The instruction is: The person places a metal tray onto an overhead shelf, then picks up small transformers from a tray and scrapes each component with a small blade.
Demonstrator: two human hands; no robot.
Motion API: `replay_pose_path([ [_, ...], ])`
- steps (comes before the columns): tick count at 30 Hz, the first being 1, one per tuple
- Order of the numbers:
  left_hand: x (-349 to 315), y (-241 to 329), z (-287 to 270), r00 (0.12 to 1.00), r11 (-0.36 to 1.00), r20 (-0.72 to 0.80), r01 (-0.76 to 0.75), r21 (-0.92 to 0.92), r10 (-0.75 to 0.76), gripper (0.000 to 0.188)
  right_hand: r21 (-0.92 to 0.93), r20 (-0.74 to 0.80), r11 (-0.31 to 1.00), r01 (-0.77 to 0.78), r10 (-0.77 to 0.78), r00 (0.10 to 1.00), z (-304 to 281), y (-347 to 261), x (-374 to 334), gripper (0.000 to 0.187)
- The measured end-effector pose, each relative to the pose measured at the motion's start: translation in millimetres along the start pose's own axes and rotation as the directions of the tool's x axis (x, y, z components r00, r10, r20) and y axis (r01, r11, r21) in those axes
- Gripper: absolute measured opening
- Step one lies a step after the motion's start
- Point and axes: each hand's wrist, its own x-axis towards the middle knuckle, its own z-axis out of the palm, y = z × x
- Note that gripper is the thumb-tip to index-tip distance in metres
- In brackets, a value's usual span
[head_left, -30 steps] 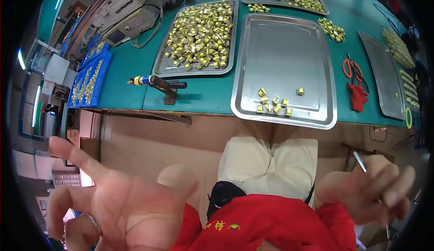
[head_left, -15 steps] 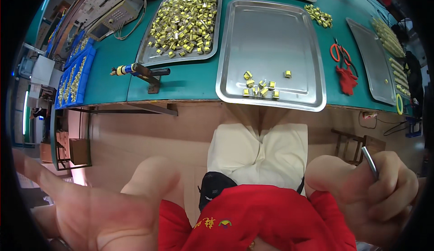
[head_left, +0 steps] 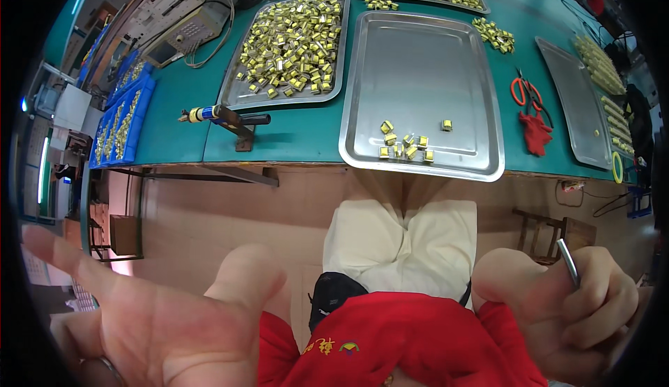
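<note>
Green table (head_left: 300,132), trays (head_left: 421,73) (metal) atop

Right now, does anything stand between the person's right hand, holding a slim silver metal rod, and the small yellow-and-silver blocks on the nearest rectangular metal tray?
Nothing visible bars the way: only the low raised rim of the tray lies between the right hand with its rod and the blocks, which lie uncovered.

On the red shirt (head_left: 418,331), one can see a short row of yellow characters (head_left: 322,346), written in strokes and slightly slanted. Just beside them, on the right in the view, stands a small arched emblem (head_left: 349,348) in several colours. The black pouch (head_left: 338,295) bears a small pale marking, but it is too small for reading. On the instrument (head_left: 187,37), any panel lettering is also too small.
</note>
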Motion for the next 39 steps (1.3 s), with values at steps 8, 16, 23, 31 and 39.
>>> replay_pose_path([
  [8, 2, 6, -9, 1.000, 1.000, 0.004, 0.012, -0.001, -0.012, 0.006, -0.163, -0.058, 0.979, -0.122, 0.114, 0.992, 4, -17, -2, 0.023],
  [16, -9, 3, 3, 0.995, 0.993, 0.059, 0.086, -0.085, -0.081, 0.006, -0.072, -0.059, 0.995, 0.074, -0.078, 0.995, -4, 1, -3, 0.025],
  [23, -9, -4, 4, 0.985, 0.975, 0.061, 0.167, -0.145, -0.159, 0.007, -0.307, -0.055, 0.947, -0.095, 0.081, 0.995, -10, -12, -9, 0.026],
  [31, -23, -24, 19, 0.963, 0.940, 0.064, 0.270, -0.209, -0.262, 0.008, -0.603, -0.200, 0.767, -0.220, 0.122, 0.972, -41, 35, -24, 0.019],
  [39, -133, -28, -54, 0.270, 0.380, 0.296, 0.819, 0.429, -0.916, 0.036, -0.763, -0.115, 0.290, -0.578, 0.819, 0.562, -108, 132, -71, 0.019],
])
